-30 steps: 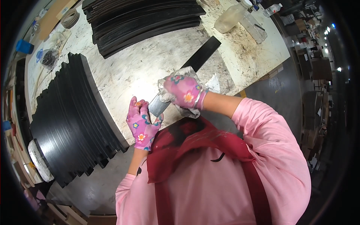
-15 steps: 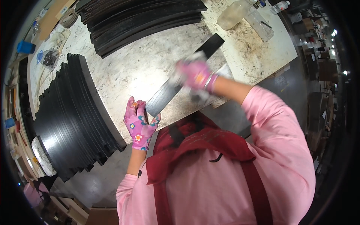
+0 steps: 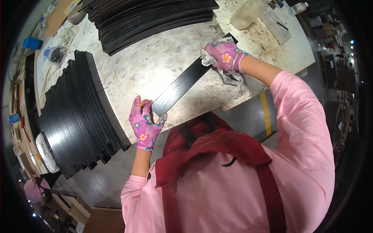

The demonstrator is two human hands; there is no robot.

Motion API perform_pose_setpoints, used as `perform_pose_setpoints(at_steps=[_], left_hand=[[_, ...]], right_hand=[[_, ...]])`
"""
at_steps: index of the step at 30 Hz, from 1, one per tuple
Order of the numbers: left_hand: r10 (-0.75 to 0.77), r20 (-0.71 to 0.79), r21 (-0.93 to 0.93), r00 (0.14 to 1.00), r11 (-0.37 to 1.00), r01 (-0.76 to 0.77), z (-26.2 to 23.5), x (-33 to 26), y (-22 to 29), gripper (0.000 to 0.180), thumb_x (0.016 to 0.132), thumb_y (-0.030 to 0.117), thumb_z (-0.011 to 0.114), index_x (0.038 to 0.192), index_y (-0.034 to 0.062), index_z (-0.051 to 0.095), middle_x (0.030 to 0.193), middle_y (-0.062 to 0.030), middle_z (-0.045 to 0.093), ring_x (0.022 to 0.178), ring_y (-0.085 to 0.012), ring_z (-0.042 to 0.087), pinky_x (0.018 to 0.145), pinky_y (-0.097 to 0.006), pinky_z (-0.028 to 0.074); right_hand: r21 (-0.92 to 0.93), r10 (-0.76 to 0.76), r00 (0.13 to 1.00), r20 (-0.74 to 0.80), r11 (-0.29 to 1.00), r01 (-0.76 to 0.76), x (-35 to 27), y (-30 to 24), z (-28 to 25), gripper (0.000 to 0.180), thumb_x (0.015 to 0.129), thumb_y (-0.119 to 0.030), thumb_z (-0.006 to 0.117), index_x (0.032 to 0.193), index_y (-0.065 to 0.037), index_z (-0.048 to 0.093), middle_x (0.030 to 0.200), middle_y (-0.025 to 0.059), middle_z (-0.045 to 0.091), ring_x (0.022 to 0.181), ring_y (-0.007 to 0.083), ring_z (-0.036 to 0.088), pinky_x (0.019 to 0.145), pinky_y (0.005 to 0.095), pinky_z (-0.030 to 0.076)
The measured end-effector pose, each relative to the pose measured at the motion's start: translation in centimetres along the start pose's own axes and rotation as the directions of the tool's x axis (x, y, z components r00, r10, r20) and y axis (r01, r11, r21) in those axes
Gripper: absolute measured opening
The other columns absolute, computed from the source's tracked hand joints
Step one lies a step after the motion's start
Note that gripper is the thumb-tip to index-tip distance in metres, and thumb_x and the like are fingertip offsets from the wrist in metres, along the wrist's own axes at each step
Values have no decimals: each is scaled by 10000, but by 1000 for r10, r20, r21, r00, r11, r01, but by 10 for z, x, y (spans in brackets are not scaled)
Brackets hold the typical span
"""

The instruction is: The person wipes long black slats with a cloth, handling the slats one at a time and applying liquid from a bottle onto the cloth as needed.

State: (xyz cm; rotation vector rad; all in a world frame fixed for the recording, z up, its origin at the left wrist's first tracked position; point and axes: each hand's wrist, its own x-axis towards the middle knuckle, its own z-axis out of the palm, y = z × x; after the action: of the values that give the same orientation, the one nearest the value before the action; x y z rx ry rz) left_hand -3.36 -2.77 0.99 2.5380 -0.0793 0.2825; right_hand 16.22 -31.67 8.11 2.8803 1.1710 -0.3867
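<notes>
A long black strip (image 3: 182,86) lies slanted on the stained worktable (image 3: 155,62). My left hand (image 3: 144,123), in a pink flowered glove, grips the strip's near end at the table's front edge. My right hand (image 3: 224,55), gloved the same, presses a crumpled white rag (image 3: 229,75) onto the strip near its far end. The far tip of the strip shows just past that hand.
A fanned stack of curved black strips (image 3: 74,120) fills the left. A second pile of black strips (image 3: 151,19) lies at the back. A clear plastic container (image 3: 244,15) and a flat tray (image 3: 278,27) stand at the back right.
My right hand has slid the rag along the strip from the near end out to the far end. My left hand stays on the near end.
</notes>
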Motion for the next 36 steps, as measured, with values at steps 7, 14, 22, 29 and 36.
perform_pose_setpoints(at_steps=[7,14,22,29,36], left_hand=[[-25,-10,-28,1000,999,24,4,-9,-8,588,562,188,850,1067,2,611,1266,-229,505,1134,-342,537,946,-365,453],[-44,-5,-107,999,993,43,8,-8,-6,608,582,244,855,1077,-13,613,1264,-235,511,1175,-364,511,962,-377,433],[-72,-6,-149,997,986,71,8,-10,-7,567,617,259,840,1069,9,606,1221,-221,530,1192,-373,498,979,-392,413],[-15,-1,-94,1000,995,15,4,-9,-7,562,659,265,826,1103,9,599,1211,-220,542,1196,-365,498,966,-398,426],[-22,-9,-157,1000,987,21,10,-14,-13,560,632,168,845,1111,15,598,1221,-189,520,1259,-345,454,1016,-387,393]], right_hand=[[47,-140,985,101,990,136,2,-54,19,258,940,-234,486,976,-2,593,825,121,674,743,239,671,677,398,545],[272,567,785,249,737,-619,-17,66,10,357,830,-172,616,1176,-91,578,774,93,672,641,183,637,597,367,547],[378,489,853,183,765,-521,-28,113,26,252,785,-256,625,1008,-144,659,881,106,696,762,275,680,693,393,537],[377,478,857,-195,843,-384,-57,104,0,371,804,-315,649,1071,-64,598,1000,189,661,919,359,638,801,410,505],[93,278,961,-2,957,-276,-6,-12,66,487,797,-347,651,1150,-26,552,901,179,679,898,296,665,884,471,482]])
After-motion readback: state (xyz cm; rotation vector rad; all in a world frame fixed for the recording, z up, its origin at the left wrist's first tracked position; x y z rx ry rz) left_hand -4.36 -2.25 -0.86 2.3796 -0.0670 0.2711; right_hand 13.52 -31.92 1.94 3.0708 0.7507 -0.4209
